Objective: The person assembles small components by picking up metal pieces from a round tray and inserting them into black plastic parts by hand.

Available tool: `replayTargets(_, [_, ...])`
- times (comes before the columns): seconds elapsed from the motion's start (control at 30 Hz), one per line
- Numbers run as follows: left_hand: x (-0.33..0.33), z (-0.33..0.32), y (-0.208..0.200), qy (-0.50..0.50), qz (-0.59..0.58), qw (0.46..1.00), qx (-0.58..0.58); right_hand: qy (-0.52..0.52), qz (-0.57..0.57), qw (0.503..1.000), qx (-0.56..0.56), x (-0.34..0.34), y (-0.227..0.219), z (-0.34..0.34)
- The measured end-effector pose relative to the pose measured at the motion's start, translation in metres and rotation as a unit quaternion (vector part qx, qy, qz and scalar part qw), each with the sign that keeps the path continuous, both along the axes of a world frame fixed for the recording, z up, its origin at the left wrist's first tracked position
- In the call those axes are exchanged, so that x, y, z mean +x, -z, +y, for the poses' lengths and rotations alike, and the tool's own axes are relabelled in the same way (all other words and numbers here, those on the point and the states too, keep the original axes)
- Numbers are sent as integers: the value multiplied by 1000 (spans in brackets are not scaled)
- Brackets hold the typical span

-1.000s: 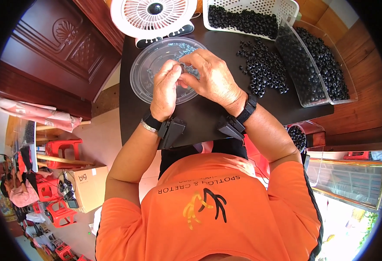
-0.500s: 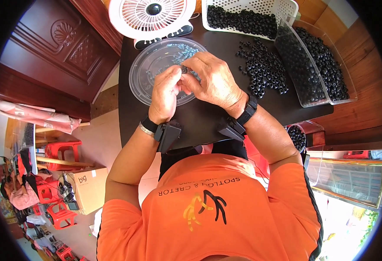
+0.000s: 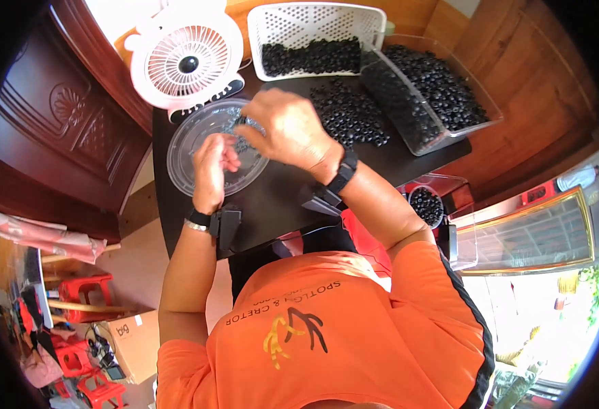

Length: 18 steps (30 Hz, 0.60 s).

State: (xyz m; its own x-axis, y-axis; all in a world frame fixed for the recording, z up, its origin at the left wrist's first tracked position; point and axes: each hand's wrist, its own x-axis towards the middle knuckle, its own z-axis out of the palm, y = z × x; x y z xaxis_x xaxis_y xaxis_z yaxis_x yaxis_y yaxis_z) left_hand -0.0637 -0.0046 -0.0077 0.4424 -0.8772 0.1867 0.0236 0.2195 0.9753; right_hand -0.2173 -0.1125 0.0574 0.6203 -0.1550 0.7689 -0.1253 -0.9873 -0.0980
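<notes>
Strong daylight fills the scene, and the lower right corner is overexposed. The middle is sharp. The fisheye lens bends straight edges near the black rim.

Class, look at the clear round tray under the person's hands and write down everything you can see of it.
The clear round tray looks like thin see-through plastic with a ridged rim. It lies flat on the black table, just in front of the white fan. A few small dark pieces lie in it. The left hand hovers over its middle; the right hand covers its far right edge.
</notes>
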Motion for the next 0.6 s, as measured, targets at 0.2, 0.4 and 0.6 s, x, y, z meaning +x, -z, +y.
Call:
replayTargets(0.2, [2,18,-32,-43,2,995,-92,290,-113,945,-99,-99,-90,-52])
replayTargets(0.4, [-15,88,-85,7,-1,990,-142,329,-135,933,-55,-163,-98,-38])
replayTargets(0.6, [-5,236,-23,-107,24,994,26,40,107,957,268,-195,16,87])
